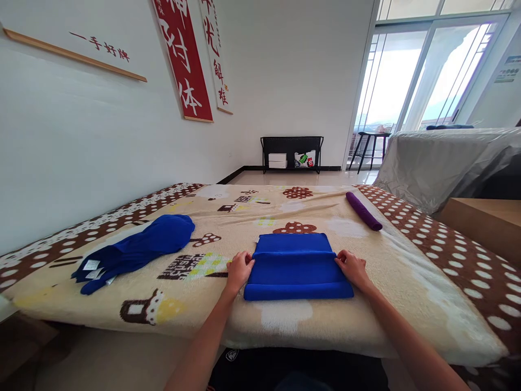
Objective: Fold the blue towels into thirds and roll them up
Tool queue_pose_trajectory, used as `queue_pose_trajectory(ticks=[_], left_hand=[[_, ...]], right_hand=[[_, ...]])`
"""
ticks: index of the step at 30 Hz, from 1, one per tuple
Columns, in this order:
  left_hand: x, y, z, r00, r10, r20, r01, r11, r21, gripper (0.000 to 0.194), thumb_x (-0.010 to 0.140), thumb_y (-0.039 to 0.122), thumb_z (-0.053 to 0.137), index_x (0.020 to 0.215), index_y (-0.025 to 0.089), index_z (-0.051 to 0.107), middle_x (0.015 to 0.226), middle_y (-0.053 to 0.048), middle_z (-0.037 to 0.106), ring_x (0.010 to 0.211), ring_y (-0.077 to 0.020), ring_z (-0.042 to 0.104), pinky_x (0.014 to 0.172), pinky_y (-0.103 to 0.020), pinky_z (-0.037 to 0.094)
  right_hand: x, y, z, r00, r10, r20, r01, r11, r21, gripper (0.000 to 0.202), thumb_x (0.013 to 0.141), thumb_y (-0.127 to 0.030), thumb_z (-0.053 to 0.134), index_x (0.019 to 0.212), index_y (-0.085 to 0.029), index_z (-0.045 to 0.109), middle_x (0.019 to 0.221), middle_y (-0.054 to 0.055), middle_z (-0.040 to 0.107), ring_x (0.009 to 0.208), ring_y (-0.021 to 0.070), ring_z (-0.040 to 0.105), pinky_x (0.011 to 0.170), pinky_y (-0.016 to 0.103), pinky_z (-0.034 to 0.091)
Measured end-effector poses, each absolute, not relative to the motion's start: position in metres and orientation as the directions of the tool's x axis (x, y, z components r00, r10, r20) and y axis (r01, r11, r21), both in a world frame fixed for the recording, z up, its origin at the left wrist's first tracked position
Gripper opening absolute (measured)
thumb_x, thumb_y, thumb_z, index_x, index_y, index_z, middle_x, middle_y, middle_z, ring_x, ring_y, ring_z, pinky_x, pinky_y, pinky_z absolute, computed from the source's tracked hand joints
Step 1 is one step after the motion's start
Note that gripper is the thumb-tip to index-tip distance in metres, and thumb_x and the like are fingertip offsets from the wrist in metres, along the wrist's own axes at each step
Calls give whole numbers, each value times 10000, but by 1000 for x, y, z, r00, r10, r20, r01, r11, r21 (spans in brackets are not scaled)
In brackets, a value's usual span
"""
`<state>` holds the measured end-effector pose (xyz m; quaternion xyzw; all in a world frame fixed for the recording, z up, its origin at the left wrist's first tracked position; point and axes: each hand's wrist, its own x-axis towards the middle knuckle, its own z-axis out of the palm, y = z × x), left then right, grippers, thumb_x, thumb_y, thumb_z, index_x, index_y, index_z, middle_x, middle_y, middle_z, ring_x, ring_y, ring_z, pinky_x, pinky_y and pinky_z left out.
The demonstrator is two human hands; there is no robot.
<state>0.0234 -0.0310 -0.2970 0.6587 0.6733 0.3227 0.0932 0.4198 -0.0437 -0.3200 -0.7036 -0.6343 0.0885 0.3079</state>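
Fingers pinching at both sides! Left hand (240,267) and right hand (351,266) have opposite edges of the folded blue cloth (299,270), probably so its crease lies straight.

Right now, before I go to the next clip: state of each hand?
Left hand: closed, pinching the left edge of the folded blue cloth.
Right hand: closed, pinching the right edge of the folded blue cloth.

A home (patterned blanket (407,282), hanging scrolls (183,60))
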Motion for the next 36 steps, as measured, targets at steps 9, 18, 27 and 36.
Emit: queue_pose_trajectory(ticks=[9, 18, 27, 36], left_hand=[[71, -107, -264, 477, 816, 327, 742, -573, 347, 383, 970, 253, 420, 1334, 238, 537, 1399, -55, 557, 1313, -182, 482, 1115, -332, 343], [64, -94, -292, 385, 904, 188, 864, -424, 270, 500, 1004, 488, 319, 1423, 263, 477, 1528, -76, 401, 1431, -241, 338, 1157, -482, 256], [25, -117, -287, 458, 800, 388, 830, -541, 135, 343, 994, 289, 401, 1260, 233, 611, 1333, -99, 615, 1258, -256, 530, 1090, -492, 304], [17, -155, -298, 534, 729, 430, 781, -619, 80, 501, 863, 107, 455, 1332, 270, 519, 1262, -60, 623, 1185, -248, 553, 1053, -427, 365]], right_hand=[[367, -107, -283, -347, 890, 296, 771, 450, -450, 375, 977, -454, 375, 1241, -305, 596, 1317, 9, 612, 1225, 173, 543, 1056, 324, 343], [374, -107, -308, -367, 915, 170, 856, 403, -324, 617, 980, -589, 274, 1464, -233, 414, 1524, 68, 365, 1427, 228, 322, 1175, 482, 251], [418, -124, -310, -339, 870, 358, 868, 436, -239, 472, 968, -485, 412, 1370, -268, 531, 1435, 84, 509, 1333, 251, 460, 1110, 491, 331], [417, -149, -313, -467, 776, 424, 800, 575, -171, 440, 860, -174, 481, 1278, -265, 585, 1217, 76, 628, 1118, 225, 569, 1007, 433, 393]])
